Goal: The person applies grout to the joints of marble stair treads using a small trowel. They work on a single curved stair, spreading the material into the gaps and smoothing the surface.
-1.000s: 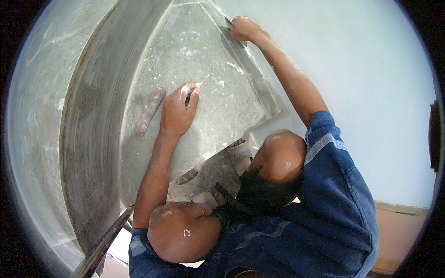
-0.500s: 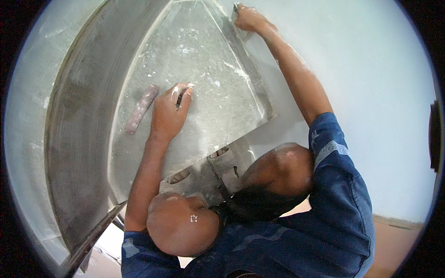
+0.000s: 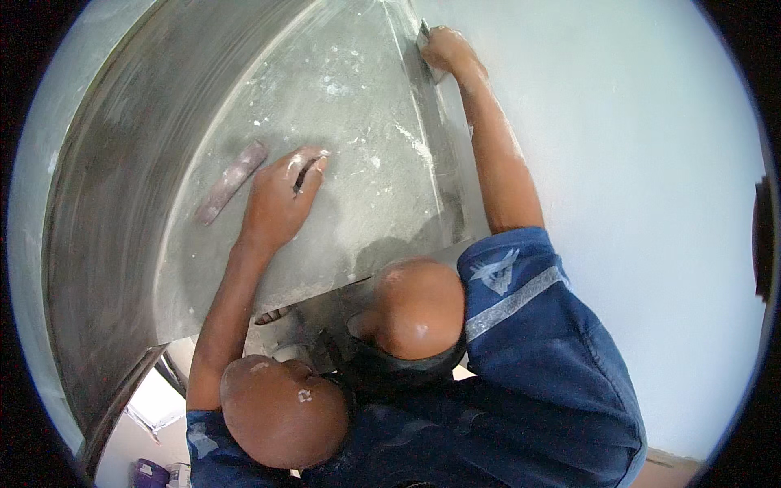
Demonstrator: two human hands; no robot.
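My right hand [image 3: 453, 54] is up at the far end, closed round a flat grey scraper blade [image 3: 422, 35] that lies against the strip where the grey surface meets the pale wall. On the wedge-shaped grey surface [image 3: 325, 220] rests my left hand [image 3: 279, 199], fingers curled and thumb drawn to the fingertips. White paste or dust marks these fingertips; whether anything small is pinched there I cannot make out. Just left of that hand lies a dusty mauve oblong block [image 3: 232, 183], apart from it.
A curved grey wall [image 3: 114, 179] bounds the surface on the left; a smooth pale wall [image 3: 618, 195] rises on the right. My bent knees are close to the surface's near edge. Far below at lower left stands a dark purple bucket [image 3: 150, 473].
The right hand with the scraper has come slightly nearer along the wall edge. My body and the view have shifted; the left hand keeps its place beside the block.
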